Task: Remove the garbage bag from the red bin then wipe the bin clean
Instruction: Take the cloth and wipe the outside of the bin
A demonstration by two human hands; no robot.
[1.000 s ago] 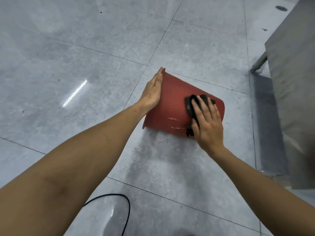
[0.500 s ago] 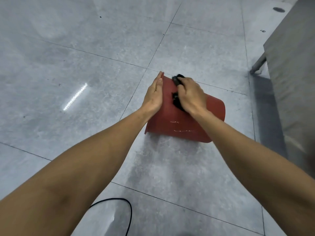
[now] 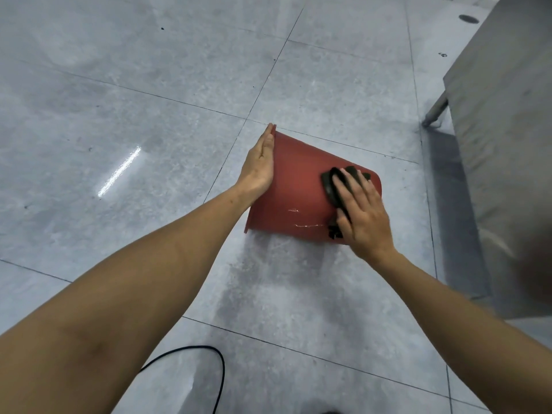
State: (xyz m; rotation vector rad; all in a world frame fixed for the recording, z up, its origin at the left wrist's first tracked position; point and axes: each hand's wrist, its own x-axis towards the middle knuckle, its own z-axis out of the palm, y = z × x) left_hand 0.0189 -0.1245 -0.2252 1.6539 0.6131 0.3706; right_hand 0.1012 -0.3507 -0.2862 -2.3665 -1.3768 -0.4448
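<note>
From the head camera I see the red bin (image 3: 298,186) lying on its side on the grey tiled floor (image 3: 149,115), its open rim turned to the left and its rounded base to the right, near the metal cabinet (image 3: 507,144) that fills the right edge. My left hand (image 3: 259,167) stands edge-on against the rim, fingers straight and pressed together, palm flat to the mouth of the bin. My right hand (image 3: 363,215) lies flat on the upper side of the bin near its base, fingers spread, pressing a dark cloth (image 3: 331,182) onto the red plastic; the cloth shows beyond the fingertips and a scrap of it beside the thumb. Two pale scratches (image 3: 307,225) mark the bin wall between my hands. A black cable (image 3: 219,358) loops over the floor at the bottom, beside my left forearm. I see no garbage bag on the bin's visible outside; its inside is hidden from me.
</note>
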